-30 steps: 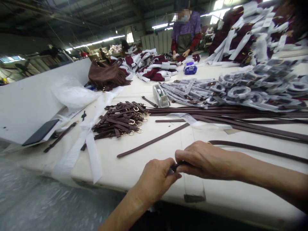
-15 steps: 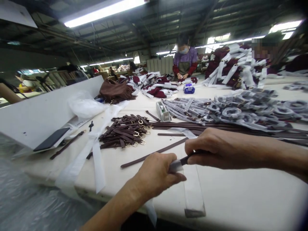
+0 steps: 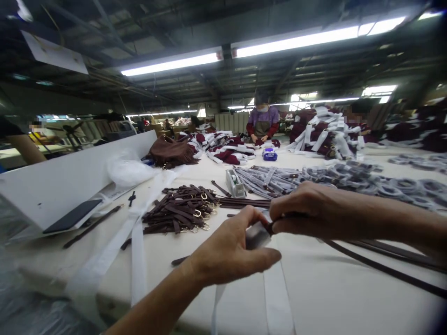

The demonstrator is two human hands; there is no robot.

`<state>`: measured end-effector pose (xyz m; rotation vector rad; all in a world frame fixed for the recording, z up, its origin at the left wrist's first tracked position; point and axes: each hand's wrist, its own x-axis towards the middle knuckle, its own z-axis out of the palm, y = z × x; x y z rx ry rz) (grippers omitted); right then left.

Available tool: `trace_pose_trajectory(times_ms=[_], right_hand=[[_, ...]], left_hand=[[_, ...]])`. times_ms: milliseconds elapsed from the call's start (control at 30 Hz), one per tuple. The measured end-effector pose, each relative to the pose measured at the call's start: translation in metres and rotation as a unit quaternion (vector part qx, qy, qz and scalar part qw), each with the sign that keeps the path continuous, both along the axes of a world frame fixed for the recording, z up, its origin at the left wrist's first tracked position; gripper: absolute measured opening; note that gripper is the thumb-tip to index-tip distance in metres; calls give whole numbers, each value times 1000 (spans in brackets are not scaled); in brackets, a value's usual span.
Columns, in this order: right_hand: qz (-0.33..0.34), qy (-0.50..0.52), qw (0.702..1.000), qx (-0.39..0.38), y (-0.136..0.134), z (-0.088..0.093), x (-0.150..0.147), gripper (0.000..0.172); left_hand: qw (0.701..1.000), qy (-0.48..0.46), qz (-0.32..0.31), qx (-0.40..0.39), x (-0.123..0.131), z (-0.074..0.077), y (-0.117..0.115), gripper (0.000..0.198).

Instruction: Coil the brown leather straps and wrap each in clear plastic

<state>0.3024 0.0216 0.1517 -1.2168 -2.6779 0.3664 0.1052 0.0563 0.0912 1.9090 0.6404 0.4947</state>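
Observation:
My left hand (image 3: 232,249) is curled round a grey plastic-covered piece (image 3: 257,236), its thumb stretched out below it. Beside it, my right hand (image 3: 296,209) is closed on the dark strap (image 3: 269,228) at the end of that piece; the fingers of both hands nearly meet. A white plastic strip (image 3: 277,298) lies on the table below them. Left of my hands is a pile of brown straps (image 3: 174,209) with gold rings. One long dark strap (image 3: 380,265) runs out to the right under my right forearm.
Behind my hands stand a tape dispenser (image 3: 235,183) and a heap of plastic-wrapped straps (image 3: 349,177). A white board (image 3: 80,172) and a dark flat object (image 3: 73,216) are at the left. Across the table, a person (image 3: 262,123) handles maroon items.
The camera view has tilted up, so the table sits lower. My hands have drawn closer together, and my left fingers have spread around the grey piece. Dark straps now show below my right forearm.

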Motion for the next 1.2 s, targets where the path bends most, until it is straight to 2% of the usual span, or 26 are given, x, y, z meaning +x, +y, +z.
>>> trace_pose_trajectory(times_ms=[100,200,300,400,500,633,700,800,967,1100,1200], right_hand=[[-29,-11,998,46,3,27,7,28],[-45,-22,995,86,3,53,10,29],[-55,-34,993,100,0,71,11,27],[-42,-44,995,80,-3,79,9,23],[-41,-43,996,66,-6,80,7,17],[-35,-48,996,72,-6,76,7,12],[-23,-45,995,81,-5,73,7,12],[-13,-35,994,99,-4,67,7,10],[-21,1,994,103,-5,62,7,9],[-49,32,996,62,-6,60,11,10],[-48,63,997,14,-4,59,16,11]], left_hand=[[998,-52,15,-13,-2,26,0,21],[989,-137,35,-46,3,44,-1,15],[973,-201,60,-92,12,48,-3,15],[961,-239,79,-116,19,42,-6,16],[962,-251,70,-81,21,33,-6,19],[966,-235,83,63,18,26,0,17],[966,-215,103,97,16,26,3,18],[970,-199,120,75,17,26,4,20],[954,-254,147,56,19,24,3,18],[942,-306,139,16,20,20,2,18],[931,-339,133,18,21,16,1,14]])
